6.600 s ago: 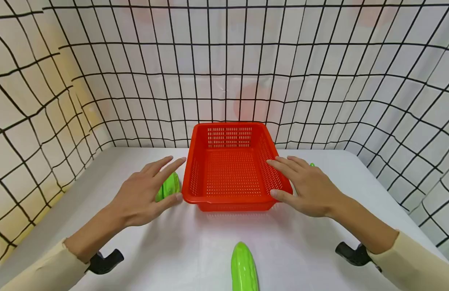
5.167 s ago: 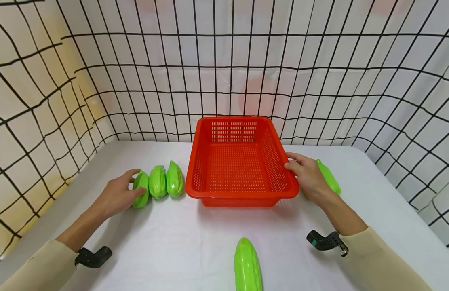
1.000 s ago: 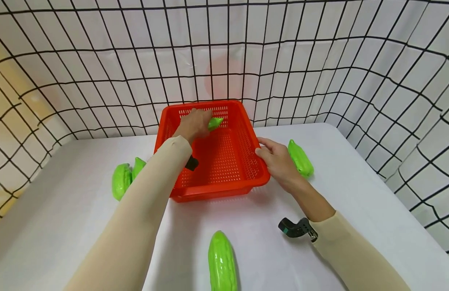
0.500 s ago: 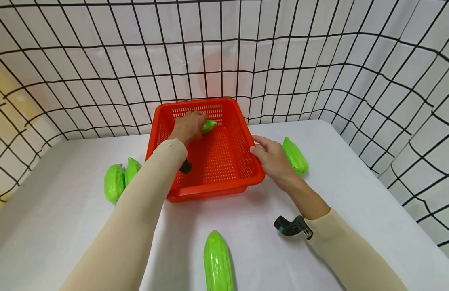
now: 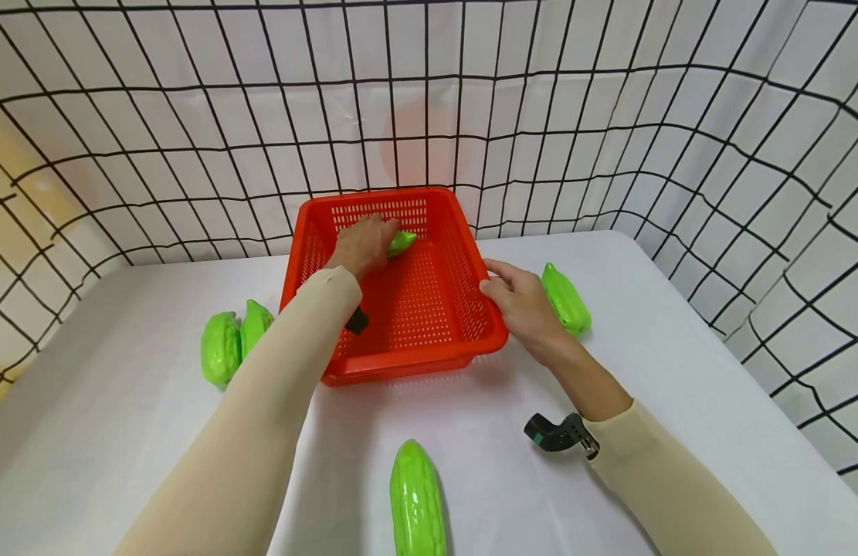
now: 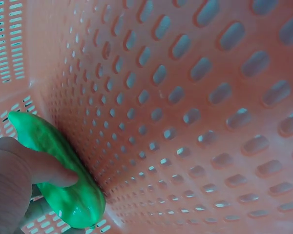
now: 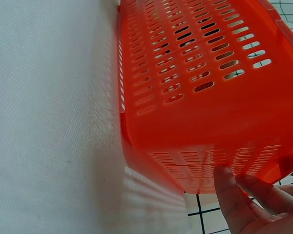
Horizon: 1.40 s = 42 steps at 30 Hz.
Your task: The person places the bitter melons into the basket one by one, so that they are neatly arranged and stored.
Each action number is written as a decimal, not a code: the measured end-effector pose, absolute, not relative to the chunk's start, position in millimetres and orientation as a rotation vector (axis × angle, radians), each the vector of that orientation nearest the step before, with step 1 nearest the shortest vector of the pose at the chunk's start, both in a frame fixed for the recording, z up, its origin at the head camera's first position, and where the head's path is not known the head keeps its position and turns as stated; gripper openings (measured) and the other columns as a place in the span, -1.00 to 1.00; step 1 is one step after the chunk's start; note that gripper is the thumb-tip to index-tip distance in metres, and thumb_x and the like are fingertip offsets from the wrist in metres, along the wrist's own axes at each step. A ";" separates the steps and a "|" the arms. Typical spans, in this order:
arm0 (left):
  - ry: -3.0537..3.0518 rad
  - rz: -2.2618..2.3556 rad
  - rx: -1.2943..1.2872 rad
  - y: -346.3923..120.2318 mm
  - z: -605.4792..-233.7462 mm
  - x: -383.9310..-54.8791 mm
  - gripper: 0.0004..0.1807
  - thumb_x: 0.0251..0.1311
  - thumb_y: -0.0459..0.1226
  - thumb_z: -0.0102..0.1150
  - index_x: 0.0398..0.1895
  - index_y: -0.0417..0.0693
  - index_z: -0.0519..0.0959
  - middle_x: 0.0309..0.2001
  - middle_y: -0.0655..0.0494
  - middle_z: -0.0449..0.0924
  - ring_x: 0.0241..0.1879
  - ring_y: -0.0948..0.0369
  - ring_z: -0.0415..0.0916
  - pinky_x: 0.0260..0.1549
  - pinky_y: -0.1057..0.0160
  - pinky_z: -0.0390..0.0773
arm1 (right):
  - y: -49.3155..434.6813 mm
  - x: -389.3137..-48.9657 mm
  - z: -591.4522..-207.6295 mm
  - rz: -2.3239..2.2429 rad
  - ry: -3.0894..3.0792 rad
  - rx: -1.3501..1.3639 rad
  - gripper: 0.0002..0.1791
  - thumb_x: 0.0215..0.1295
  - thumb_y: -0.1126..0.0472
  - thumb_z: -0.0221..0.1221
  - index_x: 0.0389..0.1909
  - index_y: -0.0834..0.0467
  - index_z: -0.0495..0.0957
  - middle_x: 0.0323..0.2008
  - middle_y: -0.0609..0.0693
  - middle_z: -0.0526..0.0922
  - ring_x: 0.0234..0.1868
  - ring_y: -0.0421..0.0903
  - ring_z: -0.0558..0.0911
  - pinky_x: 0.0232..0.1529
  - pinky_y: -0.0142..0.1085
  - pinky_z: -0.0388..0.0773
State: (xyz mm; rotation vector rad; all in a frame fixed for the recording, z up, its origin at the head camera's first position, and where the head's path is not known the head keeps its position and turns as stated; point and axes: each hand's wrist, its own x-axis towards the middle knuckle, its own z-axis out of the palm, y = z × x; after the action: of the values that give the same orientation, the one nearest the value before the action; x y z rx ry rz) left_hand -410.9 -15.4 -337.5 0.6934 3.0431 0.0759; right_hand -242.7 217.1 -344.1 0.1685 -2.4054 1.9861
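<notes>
By the left hand (image 5: pixel 364 245), a glossy bright-green elongated ridged vegetable (image 6: pixel 83 204) is gripped inside the red perforated plastic basket (image 5: pixel 425 309), along its left wall. The basket's right rim is held between thumb and fingers by the right hand (image 5: pixel 524 309). Similar vegetables are placed around the basket: two (image 5: pixel 221 349) (image 5: pixel 254 324) left, one (image 5: pixel 567 300) right, one (image 5: pixel 418 498) in front. Behind the basket, a black grid (image 5: pixel 426 139) is seen.

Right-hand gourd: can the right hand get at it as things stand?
Likely yes: the gourd lies beside the right hand, nothing visible between, but that hand would first have to release the basket.
</notes>
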 end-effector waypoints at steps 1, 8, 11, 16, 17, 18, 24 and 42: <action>3.043 0.084 0.689 -15.9 -337.2 -410.6 -0.41 0.23 -0.34 0.37 0.32 -0.01 0.40 0.10 -0.12 0.47 0.08 -0.04 0.40 0.16 -0.21 0.51 | 216.9 -242.7 -344.0 1.991 -2.402 0.168 -0.45 0.54 0.25 -0.05 0.48 0.29 0.26 0.15 0.33 0.59 0.09 0.23 0.64 -0.02 -0.19 0.69; 3.052 0.121 0.671 -19.2 -331.5 -408.2 -0.45 0.22 -0.34 0.37 0.26 -0.04 0.42 0.05 -0.12 0.45 0.01 -0.03 0.42 0.11 -0.19 0.55 | 214.8 -242.5 -343.2 1.988 -2.397 0.177 -0.46 0.54 0.25 -0.06 0.48 0.29 0.26 0.18 0.30 0.58 0.09 0.21 0.65 -0.04 -0.20 0.69; 3.034 0.161 0.656 -18.8 -328.7 -407.9 -0.40 0.20 -0.33 0.39 0.29 -0.03 0.40 0.14 -0.12 0.43 0.09 -0.04 0.39 0.16 -0.26 0.48 | 214.2 -242.5 -343.6 1.981 -2.403 0.176 -0.45 0.55 0.24 -0.06 0.49 0.29 0.26 0.19 0.29 0.58 0.09 0.18 0.65 -0.04 -0.24 0.69; 3.000 0.214 0.663 -14.6 -323.2 -408.3 -0.34 0.23 -0.27 0.36 0.38 0.00 0.33 0.30 -0.12 0.37 0.26 -0.09 0.33 0.21 -0.31 0.41 | 212.9 -242.4 -345.0 2.003 -2.410 0.182 -0.46 0.56 0.26 -0.06 0.49 0.30 0.25 0.22 0.26 0.57 0.12 0.19 0.65 -0.03 -0.21 0.68; 2.994 0.228 0.669 -13.4 -321.0 -407.7 -0.34 0.26 -0.25 0.33 0.40 0.00 0.32 0.31 -0.12 0.36 0.27 -0.10 0.32 0.21 -0.30 0.41 | 212.7 -242.6 -345.1 2.006 -2.406 0.184 -0.46 0.55 0.26 -0.06 0.48 0.30 0.25 0.21 0.27 0.57 0.12 0.20 0.64 -0.02 -0.19 0.68; 2.995 0.246 0.681 -12.2 -318.4 -406.8 -0.33 0.28 -0.23 0.31 0.42 0.00 0.30 0.31 -0.12 0.35 0.26 -0.10 0.33 0.20 -0.28 0.43 | 212.5 -242.7 -345.0 2.001 -2.405 0.184 -0.46 0.55 0.26 -0.06 0.48 0.30 0.25 0.20 0.28 0.57 0.12 0.20 0.64 -0.02 -0.18 0.68; 3.031 0.390 0.756 -8.9 -292.8 -391.5 -0.31 0.26 -0.15 0.28 0.43 0.01 0.28 0.24 -0.08 0.38 0.10 -0.04 0.42 0.10 -0.21 0.52 | 213.6 -244.1 -346.0 1.972 -2.409 0.165 -0.46 0.54 0.25 -0.05 0.48 0.29 0.27 0.21 0.25 0.57 0.11 0.16 0.64 -0.02 -0.22 0.68; 3.276 0.521 0.802 -66.2 -241.1 -287.7 -0.35 0.24 -0.21 0.14 0.44 -0.01 0.32 0.30 -0.07 0.41 0.20 -0.03 0.40 -0.07 -0.11 0.61 | 217.5 -244.0 -345.3 1.936 -2.452 0.185 -0.44 0.57 0.23 -0.05 0.51 0.29 0.22 0.25 0.26 0.52 0.14 0.20 0.62 -0.03 -0.26 0.68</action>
State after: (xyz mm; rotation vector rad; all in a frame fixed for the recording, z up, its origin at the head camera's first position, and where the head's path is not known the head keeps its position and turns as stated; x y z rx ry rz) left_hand -287.7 -66.2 -241.1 0.8016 3.2764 0.5209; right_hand -244.0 217.5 -345.3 0.1848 -2.4522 1.9365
